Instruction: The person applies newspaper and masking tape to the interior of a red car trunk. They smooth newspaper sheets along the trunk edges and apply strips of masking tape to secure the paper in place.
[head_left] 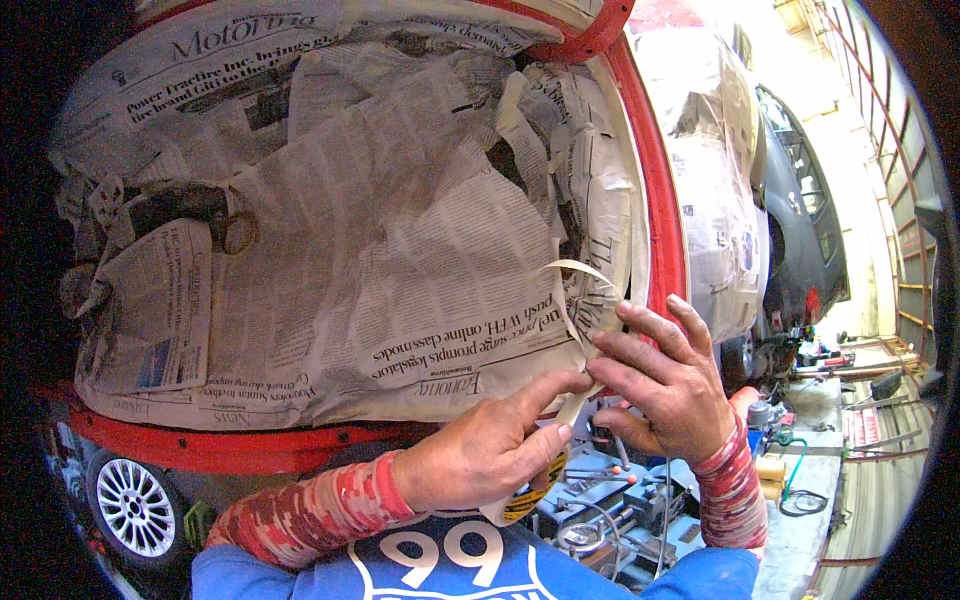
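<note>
My left hand (490,440) is at the near right corner of a newspaper-covered car opening, its thumb and forefinger pinching a strip of pale masking tape (575,408). A tape roll (535,495) with a yellow and black core shows below that hand, partly hidden by it. A loose, curled end of tape rises over the paper beside the fingertips. My right hand (670,375) has its fingers stretched and apart, the fingertips at the tape and the paper edge. Overlapping newspaper sheets (400,250) fill the opening, bordered by a red painted frame (655,200).
Paper-wrapped car parts (710,190) stand beyond the red frame, with a dark car (800,210) farther right. A blue-grey machine or tool rack (610,510) is below my hands. A silver-rimmed wheel (135,505) stands at lower left, and a cluttered bench (815,430) at right.
</note>
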